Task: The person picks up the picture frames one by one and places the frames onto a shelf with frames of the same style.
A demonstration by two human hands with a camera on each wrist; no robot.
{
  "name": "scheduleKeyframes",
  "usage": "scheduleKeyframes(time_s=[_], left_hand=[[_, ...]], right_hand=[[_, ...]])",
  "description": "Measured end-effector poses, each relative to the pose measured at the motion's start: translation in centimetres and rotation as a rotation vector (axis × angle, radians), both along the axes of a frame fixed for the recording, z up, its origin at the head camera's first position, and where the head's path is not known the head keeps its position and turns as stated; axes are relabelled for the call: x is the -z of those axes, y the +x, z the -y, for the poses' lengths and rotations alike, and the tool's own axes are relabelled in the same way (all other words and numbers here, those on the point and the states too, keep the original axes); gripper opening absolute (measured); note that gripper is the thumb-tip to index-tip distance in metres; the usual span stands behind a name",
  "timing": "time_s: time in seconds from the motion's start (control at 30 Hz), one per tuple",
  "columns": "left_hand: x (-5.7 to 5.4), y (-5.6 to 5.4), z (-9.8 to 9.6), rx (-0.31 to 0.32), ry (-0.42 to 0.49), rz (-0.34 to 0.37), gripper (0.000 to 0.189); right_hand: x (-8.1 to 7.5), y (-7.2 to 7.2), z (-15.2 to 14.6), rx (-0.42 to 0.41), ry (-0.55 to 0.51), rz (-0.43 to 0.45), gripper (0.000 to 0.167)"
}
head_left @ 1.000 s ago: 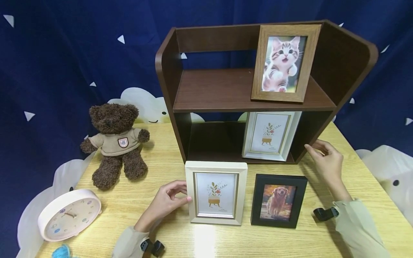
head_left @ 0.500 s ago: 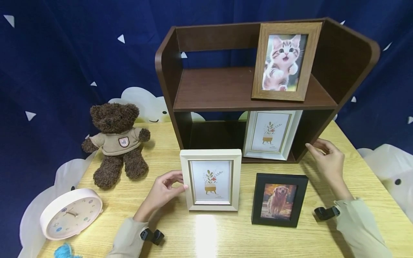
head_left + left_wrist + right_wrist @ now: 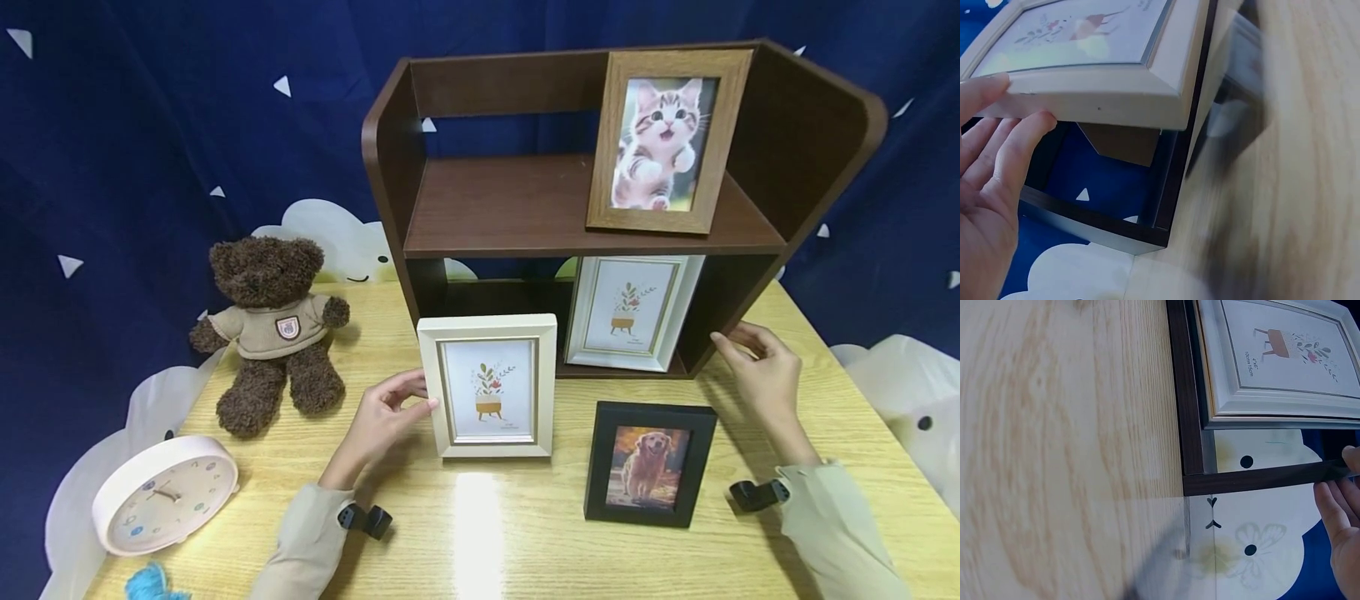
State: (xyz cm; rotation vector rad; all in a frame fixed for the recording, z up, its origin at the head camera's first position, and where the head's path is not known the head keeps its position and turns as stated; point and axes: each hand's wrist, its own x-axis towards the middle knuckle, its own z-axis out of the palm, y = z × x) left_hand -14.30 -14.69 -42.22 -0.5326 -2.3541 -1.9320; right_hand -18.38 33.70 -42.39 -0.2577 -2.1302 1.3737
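A cream picture frame (image 3: 487,392) with a potted-plant print is pinched at its left edge by my left hand (image 3: 382,421). It is upright before the lower left compartment of a dark brown shelf (image 3: 510,200). In the left wrist view, the thumb of the left hand (image 3: 991,187) lies on the frame's front and the fingers reach behind. My right hand (image 3: 765,375) grips the front edge of the shelf's right side panel; the right wrist view shows this panel (image 3: 1260,480) between thumb and fingers. A white picture frame (image 3: 630,312) leans in the lower right compartment.
A wooden frame (image 3: 660,142) with a kitten photo stands at right on the upper shelf. On the table are a black frame (image 3: 648,467) with a dog photo, a brown teddy bear (image 3: 273,333), a pale pink clock (image 3: 168,496) and blue yarn (image 3: 152,582).
My left hand has carried the cream frame away from me, toward the shelf, and slightly left. The right hand has kept its grip on the side panel.
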Motion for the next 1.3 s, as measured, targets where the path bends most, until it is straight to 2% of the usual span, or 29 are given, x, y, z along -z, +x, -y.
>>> scheduleKeyframes(time_s=[0.27, 0.6, 0.8, 1.07, 1.3], left_hand=[[0.4, -1.0, -0.8, -0.036, 0.004, -0.038, 0.044], [0.3, -2.5, -1.7, -0.065, 0.013, 0.031, 0.044], [0.4, -3.3, -2.3, -0.089, 0.028, 0.030, 0.045], [0.0, -3.6, -3.1, -0.135, 0.027, 0.039, 0.046], [-0.2, -4.1, -3.5, -0.139, 0.057, 0.049, 0.046]], right_hand=[[0.3, 0.0, -0.2, 0.000, 0.001, -0.014, 0.018], [0.0, 0.2, -0.1, 0.003, 0.022, 0.007, 0.018], [-0.3, 0.1, 0.1, 0.000, -0.002, -0.002, 0.018], [-0.2, -0.1, 0.1, 0.002, 0.006, -0.003, 0.018], [0.1, -0.1, -0.2, 0.001, -0.015, 0.010, 0.018]])
